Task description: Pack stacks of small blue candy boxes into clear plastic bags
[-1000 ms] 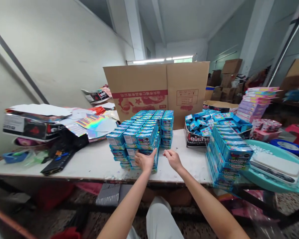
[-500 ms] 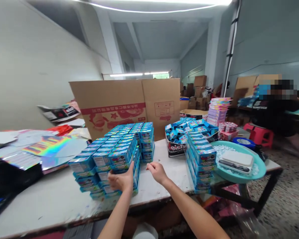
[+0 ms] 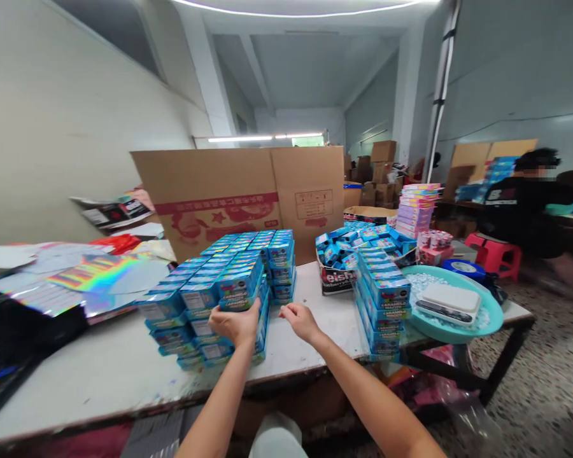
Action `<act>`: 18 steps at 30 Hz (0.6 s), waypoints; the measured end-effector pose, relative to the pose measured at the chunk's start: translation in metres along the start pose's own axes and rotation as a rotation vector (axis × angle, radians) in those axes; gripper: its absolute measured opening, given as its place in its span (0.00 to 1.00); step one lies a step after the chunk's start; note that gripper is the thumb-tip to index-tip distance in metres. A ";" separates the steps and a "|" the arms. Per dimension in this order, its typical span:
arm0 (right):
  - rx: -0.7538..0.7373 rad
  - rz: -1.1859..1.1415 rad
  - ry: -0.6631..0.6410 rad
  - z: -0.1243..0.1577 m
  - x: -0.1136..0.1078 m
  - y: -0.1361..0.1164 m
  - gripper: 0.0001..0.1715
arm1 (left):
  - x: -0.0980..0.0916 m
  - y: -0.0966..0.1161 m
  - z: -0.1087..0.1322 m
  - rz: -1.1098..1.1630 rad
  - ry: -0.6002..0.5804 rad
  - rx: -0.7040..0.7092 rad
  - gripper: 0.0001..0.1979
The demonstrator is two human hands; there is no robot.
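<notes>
Blue printed candy boxes [image 3: 205, 294] are stacked in rows, several layers high, on the white table. My left hand [image 3: 237, 323] is closed on the front end of a top box [image 3: 240, 287] at the right of this stack, thumb on its right side and fingers under its left. That box still lies in line with its neighbours. Over the bare tabletop, just right of the stack, my right hand [image 3: 300, 323] hovers with its fingers curled in. Nothing shows in it, and it touches no box. A narrower stack of the same boxes [image 3: 386, 302] stands farther right.
Behind the stacks stand a large cardboard carton [image 3: 229, 184] and an open box of loose blue packets [image 3: 337, 280]. At right, a turquoise basin [image 3: 494, 315] holds small white pieces and a white scale [image 3: 451, 299]. Shiny printed sheets [image 3: 100, 280] lie left. A person [image 3: 525, 203] sits beyond.
My left hand has risen slightly and its fingers now reach under the top box's front end. My right hand stays nearly in place. The view has shifted a little.
</notes>
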State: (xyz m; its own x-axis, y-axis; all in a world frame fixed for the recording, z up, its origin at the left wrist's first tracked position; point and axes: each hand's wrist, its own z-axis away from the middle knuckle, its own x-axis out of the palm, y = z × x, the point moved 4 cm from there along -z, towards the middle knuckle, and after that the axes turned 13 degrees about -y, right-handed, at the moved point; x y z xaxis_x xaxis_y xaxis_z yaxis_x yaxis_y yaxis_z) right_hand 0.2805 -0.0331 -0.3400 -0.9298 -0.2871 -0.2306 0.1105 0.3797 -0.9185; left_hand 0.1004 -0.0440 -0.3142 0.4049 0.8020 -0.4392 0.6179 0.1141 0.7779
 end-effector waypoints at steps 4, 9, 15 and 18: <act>0.059 -0.147 0.003 -0.010 0.010 0.012 0.24 | 0.000 0.012 0.002 0.090 -0.047 0.061 0.46; 0.187 -0.264 0.051 -0.048 0.019 0.028 0.26 | -0.002 0.027 0.007 0.041 -0.072 0.036 0.46; 0.291 -0.314 0.062 -0.091 0.039 0.037 0.30 | -0.006 0.029 0.015 0.103 -0.053 0.076 0.43; 0.219 -0.299 -0.016 -0.090 0.058 0.031 0.34 | -0.016 0.036 0.027 0.200 -0.024 0.175 0.41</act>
State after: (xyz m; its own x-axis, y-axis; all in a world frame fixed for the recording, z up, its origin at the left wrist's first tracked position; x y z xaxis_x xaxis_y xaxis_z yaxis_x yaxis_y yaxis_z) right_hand 0.1989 0.0412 -0.3530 -0.9269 -0.3712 0.0554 -0.0913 0.0798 -0.9926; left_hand 0.1340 -0.0686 -0.2911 0.5454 0.7837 -0.2971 0.6304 -0.1501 0.7616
